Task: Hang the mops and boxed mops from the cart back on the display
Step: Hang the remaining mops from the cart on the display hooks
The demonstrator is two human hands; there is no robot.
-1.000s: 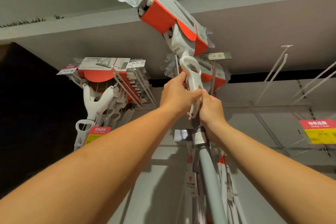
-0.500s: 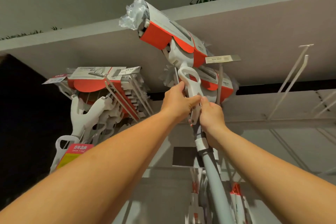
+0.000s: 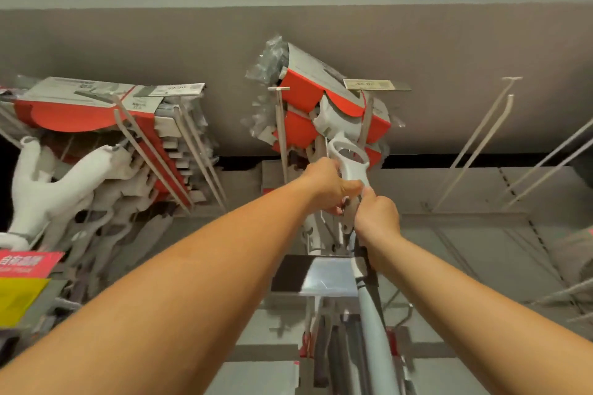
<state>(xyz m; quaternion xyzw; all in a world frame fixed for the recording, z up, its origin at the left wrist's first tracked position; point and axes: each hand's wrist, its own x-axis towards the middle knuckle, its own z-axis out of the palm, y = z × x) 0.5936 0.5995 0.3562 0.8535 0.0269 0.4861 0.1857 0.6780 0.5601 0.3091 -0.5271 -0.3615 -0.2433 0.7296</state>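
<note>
Fingers (image 3: 333, 170) of the left hand (image 3: 324, 186) and the right hand (image 3: 377, 218) are wrapped tight round the white neck of the mop (image 3: 340, 125). Its red head has been brought down since a second ago and is now held between the hook rods (image 3: 281, 125). It seems nearly hung.

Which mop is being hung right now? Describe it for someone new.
Under the grey overhead shelf, find the middle cluster of red-and-white mop heads. The front mop there is the only one whose white looped handle the left hand and right hand grip.
</note>
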